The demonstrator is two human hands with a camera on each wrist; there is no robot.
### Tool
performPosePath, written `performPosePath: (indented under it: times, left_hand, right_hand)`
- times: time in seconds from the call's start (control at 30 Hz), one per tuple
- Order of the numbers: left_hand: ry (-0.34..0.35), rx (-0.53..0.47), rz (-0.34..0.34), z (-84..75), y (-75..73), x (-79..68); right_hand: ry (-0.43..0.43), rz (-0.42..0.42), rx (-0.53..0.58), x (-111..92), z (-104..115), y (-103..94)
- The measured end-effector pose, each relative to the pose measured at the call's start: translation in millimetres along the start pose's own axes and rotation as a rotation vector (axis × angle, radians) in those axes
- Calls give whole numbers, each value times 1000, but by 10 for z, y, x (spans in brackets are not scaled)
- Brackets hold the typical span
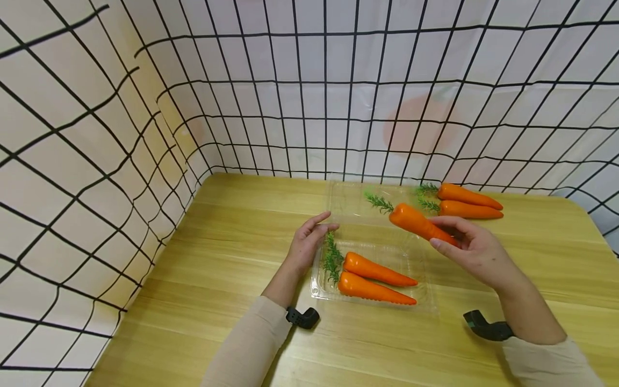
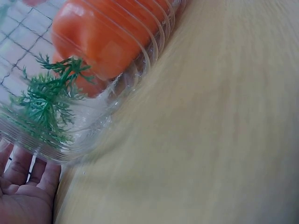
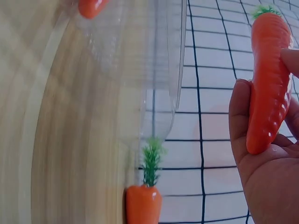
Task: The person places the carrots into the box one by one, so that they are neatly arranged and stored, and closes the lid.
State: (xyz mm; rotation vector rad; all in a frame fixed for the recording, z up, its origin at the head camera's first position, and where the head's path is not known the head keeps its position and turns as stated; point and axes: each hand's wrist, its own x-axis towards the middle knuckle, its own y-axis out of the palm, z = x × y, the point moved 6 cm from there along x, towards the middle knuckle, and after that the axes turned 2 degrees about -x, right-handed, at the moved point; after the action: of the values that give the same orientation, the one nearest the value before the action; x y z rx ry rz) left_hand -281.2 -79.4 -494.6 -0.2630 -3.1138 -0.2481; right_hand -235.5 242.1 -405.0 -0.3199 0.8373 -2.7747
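Observation:
In the head view my right hand [image 1: 476,252] grips an orange toy carrot [image 1: 416,220] by its narrow end, with the green top pointing left. The right wrist view shows this carrot [image 3: 268,79] lying between thumb and fingers. My left hand [image 1: 307,244] rests against the left side of a clear plastic clamshell box [image 1: 316,285], its fingers fairly straight. Inside the box lie two carrots, the upper one [image 1: 379,269] and the lower one [image 1: 374,289], their leaves [image 2: 49,105] near the left wall. The box's lid [image 1: 345,199] is folded open toward the back.
Two more carrots lie side by side at the back right of the wooden table [image 1: 232,231], the far one [image 1: 466,195] and the near one [image 1: 469,210]. A black wire grid [image 1: 326,107] stands along the back and left.

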Motion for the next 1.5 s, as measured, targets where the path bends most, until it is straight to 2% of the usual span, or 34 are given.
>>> performPosePath:
  times: [0.33,0.63,0.83,1.0,1.23,1.5]
  left_hand:
    - [-12,10,7,17,-6,0]
    - [-16,19,-2,16,-13,1]
    - [-5,17,-34,6,-30,-1]
    - [1,22,-52,13,-43,-3]
    - [-34,-21,-9,34,-15,1]
    - [-30,-41,-6,26,-14,0]
  right_hand:
    - [-41,66,-12,48,160,250]
    - [-37,143,-72,125,163,454]
    - [-56,187,-196,155,137,598]
    - [-87,195,-264,179,162,675]
    - [-95,207,-302,200,168,748]
    - [-86,219,-352,220,179,811]
